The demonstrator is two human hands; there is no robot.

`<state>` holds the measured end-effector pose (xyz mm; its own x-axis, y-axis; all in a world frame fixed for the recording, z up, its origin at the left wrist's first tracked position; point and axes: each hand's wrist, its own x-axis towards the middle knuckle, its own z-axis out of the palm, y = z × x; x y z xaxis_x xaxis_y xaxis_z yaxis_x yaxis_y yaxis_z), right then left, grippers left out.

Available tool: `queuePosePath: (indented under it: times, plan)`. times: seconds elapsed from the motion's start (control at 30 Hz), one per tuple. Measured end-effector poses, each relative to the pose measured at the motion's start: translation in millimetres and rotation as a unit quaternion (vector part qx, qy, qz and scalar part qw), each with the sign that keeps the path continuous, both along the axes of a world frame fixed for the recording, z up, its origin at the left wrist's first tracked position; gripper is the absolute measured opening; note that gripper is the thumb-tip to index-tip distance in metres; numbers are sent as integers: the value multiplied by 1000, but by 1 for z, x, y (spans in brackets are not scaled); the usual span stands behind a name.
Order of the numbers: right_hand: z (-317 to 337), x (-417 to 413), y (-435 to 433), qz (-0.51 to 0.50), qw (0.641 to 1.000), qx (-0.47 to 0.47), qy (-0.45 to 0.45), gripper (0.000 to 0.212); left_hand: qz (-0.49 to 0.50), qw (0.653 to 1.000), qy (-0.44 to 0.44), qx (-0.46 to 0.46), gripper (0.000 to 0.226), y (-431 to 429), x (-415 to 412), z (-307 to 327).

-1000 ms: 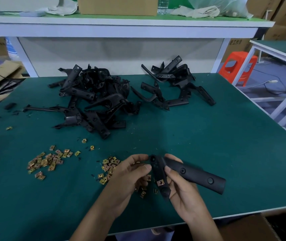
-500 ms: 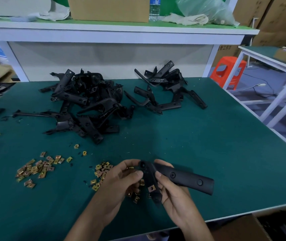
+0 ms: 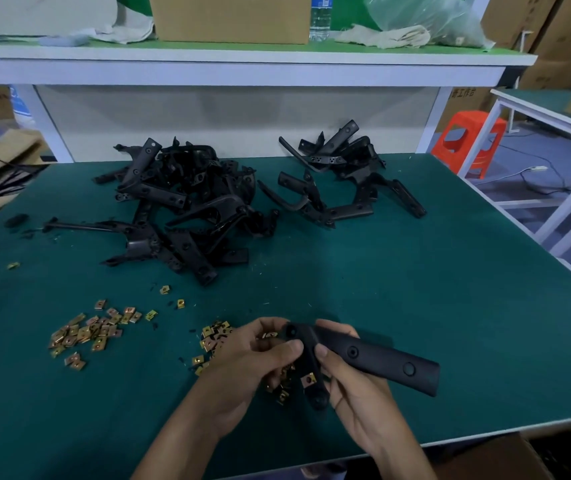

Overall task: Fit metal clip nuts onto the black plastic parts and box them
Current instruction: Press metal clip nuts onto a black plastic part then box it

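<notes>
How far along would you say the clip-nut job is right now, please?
Early, it seems. Done: one nut is clipped on the part. In hand: left hand and right hand both hold that part. Remaining: the big pile and small pile of parts, plus loose nuts, lie on the table; whether any there carry nuts is unclear. No boxed parts show.

The black plastic part (image 3: 377, 358) is looking matt and smooth; metal clip nuts (image 3: 86, 336) are glinting brassy on the dull green table (image 3: 415, 289).
</notes>
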<state>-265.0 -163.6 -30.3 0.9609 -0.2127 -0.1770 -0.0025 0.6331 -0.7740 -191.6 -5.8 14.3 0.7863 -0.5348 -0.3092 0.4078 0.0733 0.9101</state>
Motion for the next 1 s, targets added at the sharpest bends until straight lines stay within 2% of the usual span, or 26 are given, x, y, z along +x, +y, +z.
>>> queuePosePath:
  times: [0.13, 0.27, 0.37, 0.47, 0.6, 0.67, 0.73, 0.8, 0.83, 0.9, 1.0]
  plan:
    - [7, -2, 4, -20, 1000, 4, 14, 51, 20, 1000, -8, 10, 36, -2, -3, 3]
    - [15, -23, 0, -50, 998, 43, 5, 46, 11, 996, -58, 70, 27, -17, -13, 3]
    - [10, -58, -20, -111, 991, 74, 19, 50, -59, 985, -122, 102, 10, -38, -28, -2]
    - [3, -111, -50, -208, 972, 103, 23, 49, -116, 971, -166, 130, 15, -51, -31, -8]
    - [-8, -198, -110, -362, 905, 213, 72, 51, -237, 956, -89, 148, 27, -69, -16, -25]
    - [-3, -235, -147, -453, 860, 209, 110, 36, -256, 947, -117, 155, 25, -76, -19, -32]
    - [-4, -262, -184, -552, 789, 254, 91, 20, -219, 945, -172, 170, 25, -80, -27, -35]
    - [-11, -277, -208, -618, 714, 321, 72, 38, -200, 945, -201, 161, 25, -77, -39, -30]
    - [-17, -280, -213, -630, 698, 333, 76, 49, -190, 948, -204, 153, 25, -74, -42, -29]
    - [-26, -270, -211, -621, 719, 299, 93, 58, -155, 955, -202, 154, 24, -68, -39, -29]
    - [-29, -240, -191, -571, 785, 183, 152, 42, -116, 963, -181, 161, 19, -52, -39, -24]
